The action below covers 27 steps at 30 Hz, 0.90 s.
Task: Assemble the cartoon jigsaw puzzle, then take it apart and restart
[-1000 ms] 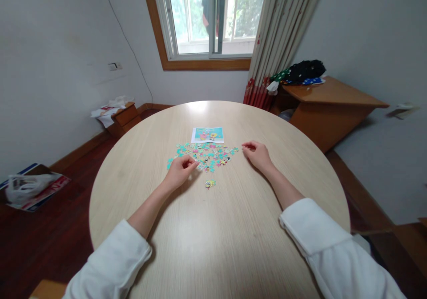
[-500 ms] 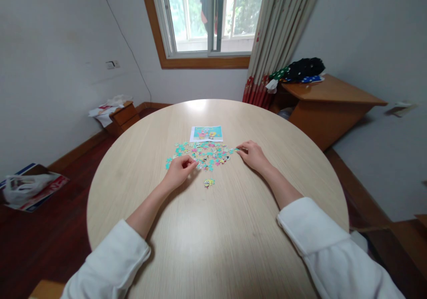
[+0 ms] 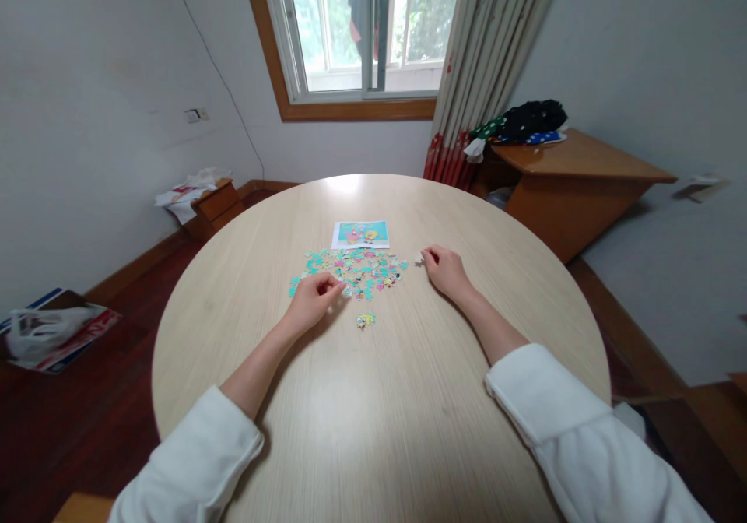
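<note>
Loose jigsaw puzzle pieces [image 3: 365, 270], mostly turquoise with some pink and yellow, lie spread in the middle of the table. My right hand [image 3: 447, 270] is just right of them, its fingers pinched on a pale puzzle piece [image 3: 419, 260]. At the left front of the pile rests my left hand [image 3: 313, 299], thumb and fingertips closed together; whether they hold a piece is hard to make out. Closer to me, a few joined yellow pieces [image 3: 365, 321] form a small cluster. Behind the pile lies a picture sheet [image 3: 362, 234] with a pink and a yellow cartoon figure.
The round wooden table [image 3: 350, 429] fills the space before me. Beyond it are a window and a patterned curtain [image 3: 478, 64]. A wooden desk [image 3: 577, 157] with clothes stands at the right, and a small cabinet [image 3: 219, 204] at the left.
My right hand has drawn slightly to the right, away from the pile, with a piece in its fingers; that piece now shows a pale side. The left hand has stayed put.
</note>
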Tool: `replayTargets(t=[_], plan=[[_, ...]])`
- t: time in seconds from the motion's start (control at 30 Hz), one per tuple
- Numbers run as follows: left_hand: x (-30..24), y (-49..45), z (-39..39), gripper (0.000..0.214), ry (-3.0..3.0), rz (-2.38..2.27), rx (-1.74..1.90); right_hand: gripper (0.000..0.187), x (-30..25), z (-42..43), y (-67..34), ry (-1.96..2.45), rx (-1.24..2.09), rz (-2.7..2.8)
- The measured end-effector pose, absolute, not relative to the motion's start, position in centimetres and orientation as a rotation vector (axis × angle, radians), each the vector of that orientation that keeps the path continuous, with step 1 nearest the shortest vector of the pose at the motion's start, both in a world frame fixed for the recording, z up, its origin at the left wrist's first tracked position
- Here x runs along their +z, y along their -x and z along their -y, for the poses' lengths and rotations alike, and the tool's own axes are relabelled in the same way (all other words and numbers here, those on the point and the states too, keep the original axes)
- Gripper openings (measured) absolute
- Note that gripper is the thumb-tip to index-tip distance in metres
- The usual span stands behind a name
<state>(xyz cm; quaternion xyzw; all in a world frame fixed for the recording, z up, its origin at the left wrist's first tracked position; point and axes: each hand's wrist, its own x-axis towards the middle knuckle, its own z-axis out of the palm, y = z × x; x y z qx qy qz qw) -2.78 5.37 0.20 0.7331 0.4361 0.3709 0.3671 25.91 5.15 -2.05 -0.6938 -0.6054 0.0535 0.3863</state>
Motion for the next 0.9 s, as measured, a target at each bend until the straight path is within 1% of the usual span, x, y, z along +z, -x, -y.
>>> replayTargets(t=[0.1,0.27,0.5,0.63,0.77,0.9], plan=[[0.3,2.8,-5.3,0.033,-1.879,-1.121,0.951,0.024,-2.0,-5.1,-25.8,1.684,0.239,1.432],[0.2,2.7,-5.4,0.033,-1.878,-1.115,0.953,0.025,-2.1,-5.5,-25.5,1.424,0.619,1.124],[0.1,2.7,-5.4,0.032,-1.907,-1.113,0.949,0.008,-1.3,-5.5,-25.0,1.166,0.968,0.766],[0.0,2.7,-5.5,0.032,-1.909,-1.111,0.951,0.007,-1.3,-5.3,-24.9,1.112,0.984,0.731],[-0.1,2.7,-5.6,0.032,-1.899,-1.121,0.94,0.018,-1.5,-5.2,-24.9,1.092,0.998,0.771],[-0.3,2.7,-5.6,0.032,-1.897,-1.121,0.941,0.02,-1.5,-5.0,-24.8,1.069,1.039,0.774]])
